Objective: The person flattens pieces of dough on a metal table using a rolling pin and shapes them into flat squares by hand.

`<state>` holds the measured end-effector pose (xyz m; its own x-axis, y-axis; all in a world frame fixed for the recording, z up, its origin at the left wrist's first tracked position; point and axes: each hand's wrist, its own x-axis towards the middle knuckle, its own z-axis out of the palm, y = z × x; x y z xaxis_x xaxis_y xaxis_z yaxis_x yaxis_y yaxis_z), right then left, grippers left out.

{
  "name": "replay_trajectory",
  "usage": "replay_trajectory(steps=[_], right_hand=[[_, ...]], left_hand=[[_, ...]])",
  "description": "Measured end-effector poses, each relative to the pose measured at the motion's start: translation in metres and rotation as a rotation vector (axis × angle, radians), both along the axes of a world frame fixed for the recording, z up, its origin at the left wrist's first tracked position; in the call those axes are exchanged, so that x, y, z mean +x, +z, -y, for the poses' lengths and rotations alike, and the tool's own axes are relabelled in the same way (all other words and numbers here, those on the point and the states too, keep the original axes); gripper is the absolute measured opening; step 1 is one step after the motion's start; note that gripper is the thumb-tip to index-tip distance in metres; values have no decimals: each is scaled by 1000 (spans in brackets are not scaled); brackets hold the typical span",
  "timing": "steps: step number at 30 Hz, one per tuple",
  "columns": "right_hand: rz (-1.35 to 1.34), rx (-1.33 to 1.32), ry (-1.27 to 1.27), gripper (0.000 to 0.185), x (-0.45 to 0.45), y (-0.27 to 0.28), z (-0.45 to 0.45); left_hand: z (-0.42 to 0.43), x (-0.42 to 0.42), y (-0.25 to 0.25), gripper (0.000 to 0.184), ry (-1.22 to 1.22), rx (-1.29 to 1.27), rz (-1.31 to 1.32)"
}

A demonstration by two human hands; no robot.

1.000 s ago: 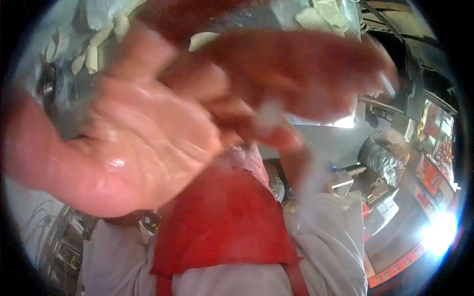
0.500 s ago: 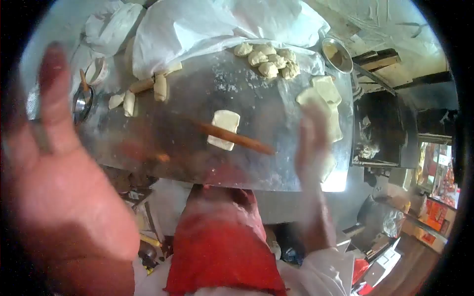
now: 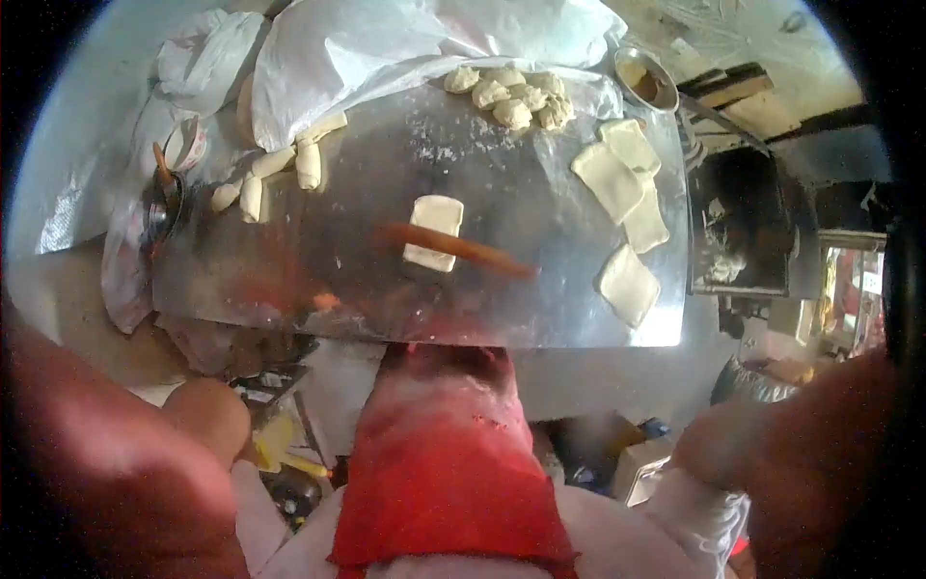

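My left hand (image 3: pixel 116 454) looms large and blurred at the lower left, close to the camera. On the lower right my right hand (image 3: pixel 820 463) is raised just as near. The fingers of both run out past the dark border of the view, so what they touch is hidden. Away from both hands, a wooden rolling pin (image 3: pixel 482 254) lies slantwise across a flat rectangular piece of dough (image 3: pixel 439 214) on the metal table (image 3: pixel 376 289). Several flattened dough sheets (image 3: pixel 629 287) rest at the table's right end, some overlapping.
Dough lumps (image 3: pixel 511 114) sit at the back beside white plastic sheeting (image 3: pixel 367 58). Rolled dough pieces (image 3: pixel 309 166) lie at the back left, near a bowl (image 3: pixel 183 145). A metal bowl (image 3: pixel 668 99) stands at the back right corner. My red apron (image 3: pixel 444 463) meets the front edge.
Both hands have come up and outward toward the camera, the right one leaving the area over the dough sheets. The view has shifted slightly. The rolling pin stays on the dough.
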<state>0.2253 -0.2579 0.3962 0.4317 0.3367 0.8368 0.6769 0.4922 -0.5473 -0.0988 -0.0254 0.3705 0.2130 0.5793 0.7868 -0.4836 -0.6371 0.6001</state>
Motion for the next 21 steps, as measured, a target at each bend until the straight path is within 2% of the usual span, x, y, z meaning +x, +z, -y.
replay_trajectory(steps=[5, 12, 18, 21], right_hand=[[34, -3, -109, 66, 9, 11, 27], [-27, 29, -459, 63, 11, -9, 54], [-164, 30, -651, 61, 21, 9, 60], [-132, 195, -652, 60, 27, -20, 63]], left_hand=[[1, 1, -9, 92, 11, -35, 29], [-43, 45, -42, 87, -14, -156, -35], [-70, 82, -19, 84, -123, -239, -140], [-60, 102, -44, 82, -226, -235, -75]])
